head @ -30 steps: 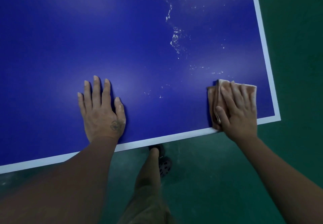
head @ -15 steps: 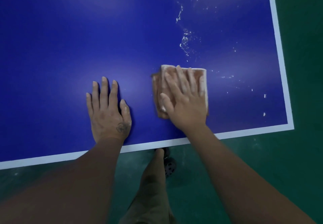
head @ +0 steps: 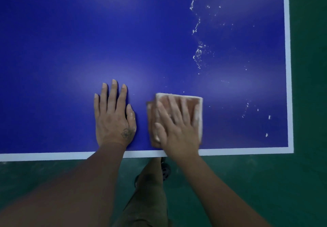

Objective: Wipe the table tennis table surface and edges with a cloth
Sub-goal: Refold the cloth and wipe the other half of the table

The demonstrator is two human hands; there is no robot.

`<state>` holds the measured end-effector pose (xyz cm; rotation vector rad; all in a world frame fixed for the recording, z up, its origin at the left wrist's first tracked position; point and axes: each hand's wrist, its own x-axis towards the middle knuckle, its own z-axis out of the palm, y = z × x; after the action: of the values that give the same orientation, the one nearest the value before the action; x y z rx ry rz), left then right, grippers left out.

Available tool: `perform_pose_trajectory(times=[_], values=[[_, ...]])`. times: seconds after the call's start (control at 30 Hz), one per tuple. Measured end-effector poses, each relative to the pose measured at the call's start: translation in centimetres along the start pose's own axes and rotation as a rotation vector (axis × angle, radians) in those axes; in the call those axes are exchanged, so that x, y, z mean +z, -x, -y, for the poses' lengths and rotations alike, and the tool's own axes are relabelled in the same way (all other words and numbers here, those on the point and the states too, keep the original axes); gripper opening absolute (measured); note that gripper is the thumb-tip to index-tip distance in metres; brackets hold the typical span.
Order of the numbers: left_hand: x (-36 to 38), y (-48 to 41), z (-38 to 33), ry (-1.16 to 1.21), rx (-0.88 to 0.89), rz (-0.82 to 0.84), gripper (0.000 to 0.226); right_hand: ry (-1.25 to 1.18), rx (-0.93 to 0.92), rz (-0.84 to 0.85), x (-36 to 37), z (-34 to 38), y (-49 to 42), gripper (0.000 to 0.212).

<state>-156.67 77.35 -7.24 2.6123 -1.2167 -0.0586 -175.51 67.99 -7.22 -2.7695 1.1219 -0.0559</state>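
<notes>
Left hand (head: 113, 118) flat, fingers spread, palm down on smooth matte blue table (head: 70, 49), holding nothing. Just right of it, right hand (head: 177, 125) lies open, pressing folded rectangular pinkish cloth (head: 196, 102) flat. Beyond and right: white foamy streaks (head: 199, 53). White edge line (head: 247, 151) near wrist.

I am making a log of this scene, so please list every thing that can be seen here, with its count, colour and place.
table: one, blue top, fills most of the view
line: one, white, along the near and right table edges
splashes: many, whitish, on the right part of the table
cloth: one, brownish, folded, flat on the table near the near edge
floor: green, below and right of the table
shoe: one, dark, on the floor under the near edge
leg: one, olive trousers, bottom centre
left hand: flat on the table, empty
right hand: flat on the cloth
</notes>
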Motion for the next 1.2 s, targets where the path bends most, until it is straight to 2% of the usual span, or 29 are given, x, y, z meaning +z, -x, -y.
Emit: perform_pose_trajectory(times=[0.1,0.23,0.4,0.5,0.57,0.77,0.9,0.97,1.1,1.2], values=[[0.1,-0.1,0.0,-0.001,0.002,-0.006,0.062,-0.069,0.012,-0.025,0.3,0.7,-4.5,0.063],[0.0,-0.1,-0.2,-0.001,-0.007,-0.004,0.062,-0.003,0.058,-0.056,-0.5,-4.7,-7.4,0.061],[0.0,-0.1,-0.2,0.012,-0.022,0.005,0.062,0.028,0.371,0.026,-2.5,-14.5,-7.4,0.063],[0.0,-0.1,-0.2,0.022,-0.027,0.008,0.062,0.047,0.411,0.034,-3.0,-15.9,-5.8,0.064],[0.1,-0.1,-0.2,0.025,-0.028,0.006,0.062,0.051,0.372,0.023,-2.9,-14.1,-5.2,0.064],[0.3,-0.1,0.0,0.042,-0.023,-0.004,0.061,0.003,-0.044,0.003,-1.2,-3.2,-7.7,0.060],[0.3,-0.1,0.1,0.040,-0.012,-0.008,0.061,-0.080,-0.121,0.017,-0.7,-1.3,-11.3,0.061],[0.3,-0.1,0.2,0.036,-0.014,-0.003,0.061,-0.067,-0.082,-0.006,-1.0,-3.6,-12.8,0.061],[0.2,-0.1,0.2,0.029,-0.019,0.023,0.061,0.001,0.167,-0.020,-2.2,-11.8,-15.1,0.062],[0.1,-0.3,0.0,0.059,-0.036,0.012,0.058,0.019,0.285,0.027,-3.5,-17.3,-16.1,0.065]])
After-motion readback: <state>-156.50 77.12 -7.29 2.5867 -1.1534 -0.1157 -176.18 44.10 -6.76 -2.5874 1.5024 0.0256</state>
